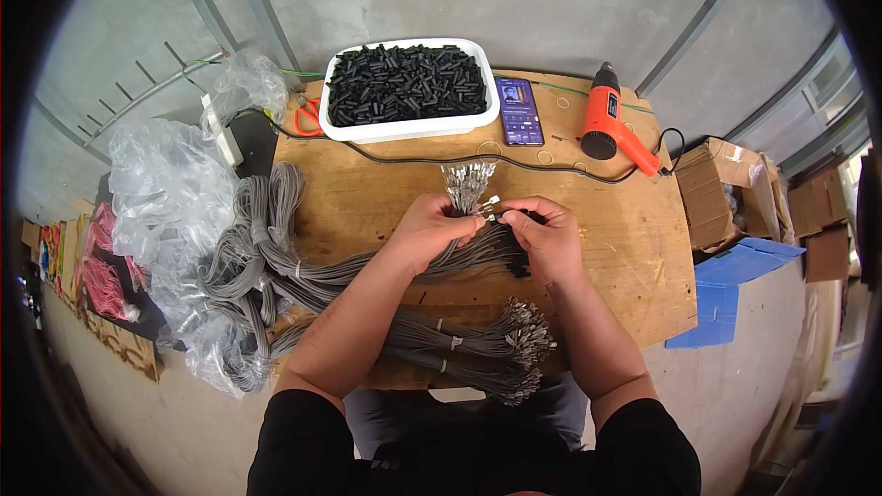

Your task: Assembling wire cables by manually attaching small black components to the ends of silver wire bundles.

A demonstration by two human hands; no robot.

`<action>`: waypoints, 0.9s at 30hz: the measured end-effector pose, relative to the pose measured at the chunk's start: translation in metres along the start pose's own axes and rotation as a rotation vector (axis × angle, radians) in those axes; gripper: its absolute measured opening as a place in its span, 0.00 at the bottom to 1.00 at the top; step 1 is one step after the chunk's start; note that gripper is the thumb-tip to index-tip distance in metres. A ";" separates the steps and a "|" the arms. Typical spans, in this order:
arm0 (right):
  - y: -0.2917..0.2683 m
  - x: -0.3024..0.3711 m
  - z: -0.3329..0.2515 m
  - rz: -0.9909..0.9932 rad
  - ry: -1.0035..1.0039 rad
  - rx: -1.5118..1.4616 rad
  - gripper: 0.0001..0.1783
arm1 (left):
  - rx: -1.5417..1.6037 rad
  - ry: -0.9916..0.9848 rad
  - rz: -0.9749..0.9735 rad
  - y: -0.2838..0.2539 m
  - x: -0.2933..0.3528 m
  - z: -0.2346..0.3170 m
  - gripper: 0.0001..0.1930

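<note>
My left hand [439, 231] is closed round a bundle of grey wires, whose metal terminals [467, 186] fan out above the fingers. Beside it, my right hand [544, 234] pinches a small black sleeve [502, 218] against one terminal that stands apart from the bundle. More dark pieces seem tucked in the right palm, partly hidden by the fingers. Below the hands lie tied bundles of grey wires [432, 335] with bare metal terminals [525, 340] at their right ends. Another grey bundle [322, 276] runs under my left forearm, with black ends near my right wrist.
A white tray [411, 132] full of short black sleeves [404, 83] stands at the back. Right of it are a phone [521, 112] and an orange heat gun [606, 119] with its black cord crossing the table. Red-handled scissors [308, 117], plastic bags [170, 211] and cardboard boxes [735, 188] lie around.
</note>
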State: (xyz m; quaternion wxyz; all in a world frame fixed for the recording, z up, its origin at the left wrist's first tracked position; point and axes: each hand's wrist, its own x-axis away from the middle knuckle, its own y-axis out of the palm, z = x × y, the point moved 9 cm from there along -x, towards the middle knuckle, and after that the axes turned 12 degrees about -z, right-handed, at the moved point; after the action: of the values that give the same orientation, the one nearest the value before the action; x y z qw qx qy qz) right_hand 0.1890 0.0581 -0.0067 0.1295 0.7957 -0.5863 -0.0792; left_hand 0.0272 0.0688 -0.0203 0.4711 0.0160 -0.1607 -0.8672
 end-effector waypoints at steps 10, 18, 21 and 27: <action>0.000 -0.001 0.005 -0.031 0.003 0.003 0.06 | -0.029 0.020 -0.005 0.000 -0.001 -0.002 0.07; -0.007 -0.003 0.005 -0.025 0.061 -0.091 0.07 | 0.003 0.036 -0.030 0.003 0.000 0.003 0.06; -0.005 -0.004 0.008 -0.064 0.124 -0.244 0.08 | 0.000 0.019 -0.019 0.000 0.001 0.001 0.06; -0.005 -0.005 0.016 -0.120 0.179 -0.339 0.09 | 0.011 0.008 -0.059 0.002 0.000 -0.001 0.08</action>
State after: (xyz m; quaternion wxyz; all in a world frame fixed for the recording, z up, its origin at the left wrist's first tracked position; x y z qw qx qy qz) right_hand 0.1876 0.0620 -0.0232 0.3084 0.7998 -0.5024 -0.1134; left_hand 0.0293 0.0678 -0.0206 0.4459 0.0265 -0.1630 -0.8797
